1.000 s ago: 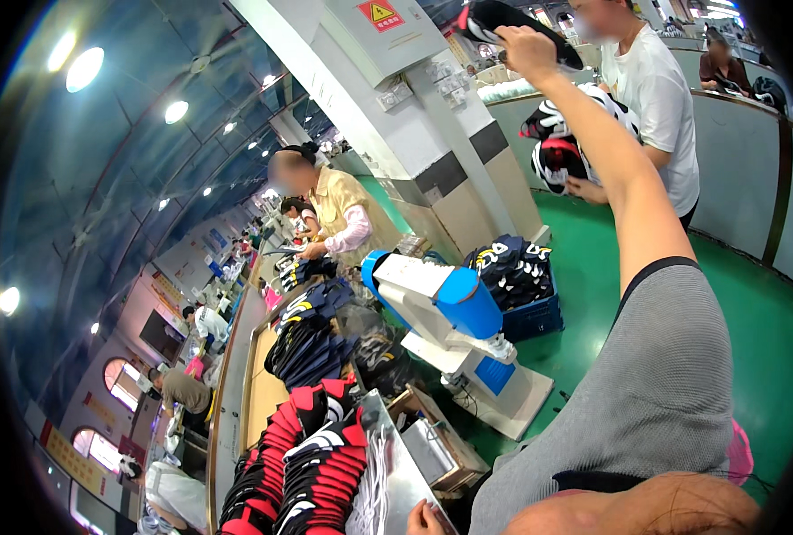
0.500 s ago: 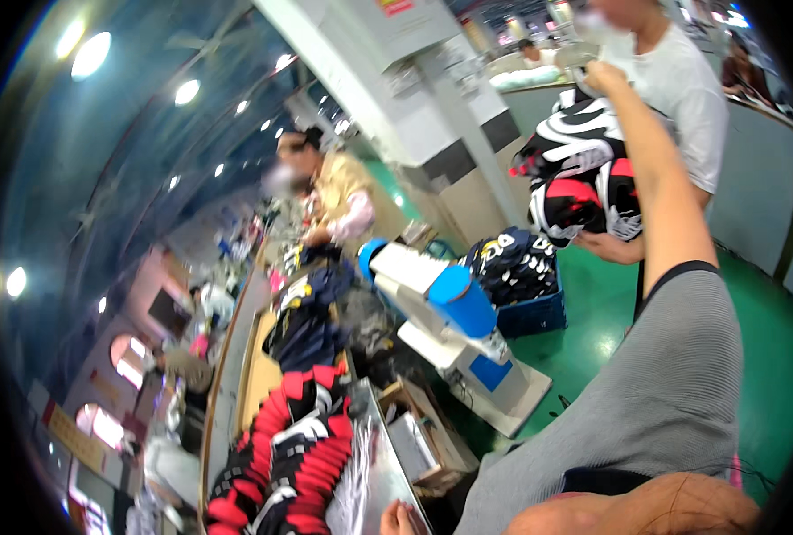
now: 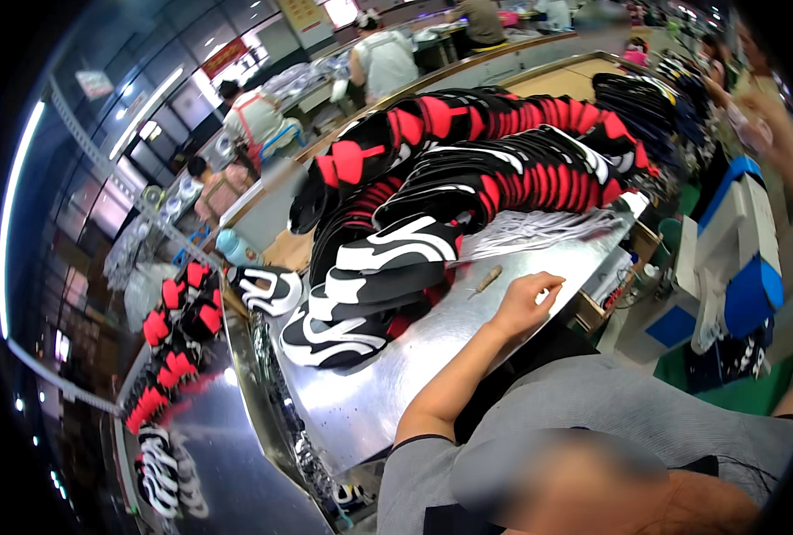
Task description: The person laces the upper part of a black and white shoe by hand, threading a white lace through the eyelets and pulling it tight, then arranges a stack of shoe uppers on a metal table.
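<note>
My left hand (image 3: 526, 305) rests by the near edge of the metal tabletop (image 3: 361, 410), fingers loosely curled in and nothing seen in them. Close to it lies an awl (image 3: 488, 279) with a wooden handle. Beyond are white cord-like strips (image 3: 539, 234) and long overlapping rows of black, red and white shoe uppers (image 3: 503, 169). A nearer stack of black and white uppers (image 3: 369, 285) sits to the left of the awl. At the right rim a bare forearm (image 3: 790, 160), seemingly my right, reaches up; its hand is blurred against a person behind.
A white and blue machine (image 3: 713, 259) stands to the right, beside a wooden box (image 3: 599, 303). More uppers (image 3: 173, 366) line a second metal table (image 3: 245, 464) at left. Dark pieces (image 3: 637, 102) are piled at the far end. Several people sit working beyond the partition.
The view has swung left, away from the person holding a bundle of uppers, which my right hand was reaching towards. My left hand now shows fully over the metal tabletop.
</note>
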A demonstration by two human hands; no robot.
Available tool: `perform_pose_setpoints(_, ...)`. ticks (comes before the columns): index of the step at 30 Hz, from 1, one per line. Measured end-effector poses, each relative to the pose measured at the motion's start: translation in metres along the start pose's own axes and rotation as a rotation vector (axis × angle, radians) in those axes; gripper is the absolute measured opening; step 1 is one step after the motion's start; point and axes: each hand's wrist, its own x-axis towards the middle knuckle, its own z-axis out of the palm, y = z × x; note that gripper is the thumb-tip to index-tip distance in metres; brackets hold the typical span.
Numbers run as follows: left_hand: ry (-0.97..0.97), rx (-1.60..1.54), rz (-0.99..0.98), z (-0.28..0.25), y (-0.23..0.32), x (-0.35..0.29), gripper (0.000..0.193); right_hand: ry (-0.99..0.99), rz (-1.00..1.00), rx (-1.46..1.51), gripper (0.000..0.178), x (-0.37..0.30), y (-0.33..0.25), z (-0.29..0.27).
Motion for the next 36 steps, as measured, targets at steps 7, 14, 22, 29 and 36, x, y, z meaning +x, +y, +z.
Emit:
perform_pose_setpoints(7,0.462,0.433,-0.109,-0.126,0.087,-0.016,0.025,-0.417,-0.265,0.231,0.04,0.082,-0.091,0.153)
perform_pose_setpoints(14,0.732,0.513,-0.609,-0.342,0.019,-0.009,0.053,-0.372,-0.344,0.374,0.04,0.169,-0.103,0.255)
perform_pose_setpoints(22,0.441,-0.003,-0.956,-0.42,-0.083,0.099,0.068,-0.418,-0.277,0.448,0.038,0.17,-0.064,0.315)
perform_pose_setpoints(29,0.478,-0.094,-0.61,-0.294,-0.125,0.229,0.029,-0.248,0.007,0.551,0.023,0.168,0.011,0.357)
perform_pose_setpoints(36,0.321,-0.369,-0.742,-0.254,-0.125,0.263,0.041,0.08,0.288,0.25,0.042,0.183,0.088,0.418)
